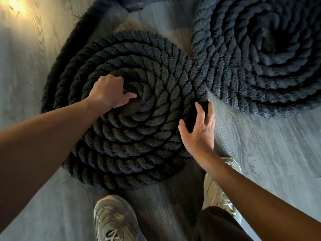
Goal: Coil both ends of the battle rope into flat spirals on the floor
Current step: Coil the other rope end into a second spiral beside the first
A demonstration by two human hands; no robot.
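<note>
As left hand [109, 91] grips the coil [147, 134] centre, right hand [198, 131] touches rim.

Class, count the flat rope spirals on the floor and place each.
2. The centre-left spiral has the left hand gripping its middle; the upper-right spiral is partly cut off by the frame edge.

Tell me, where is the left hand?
In the head view, the left hand grips the centre of the near rope spiral, left of the right hand at that spiral's edge.
</note>
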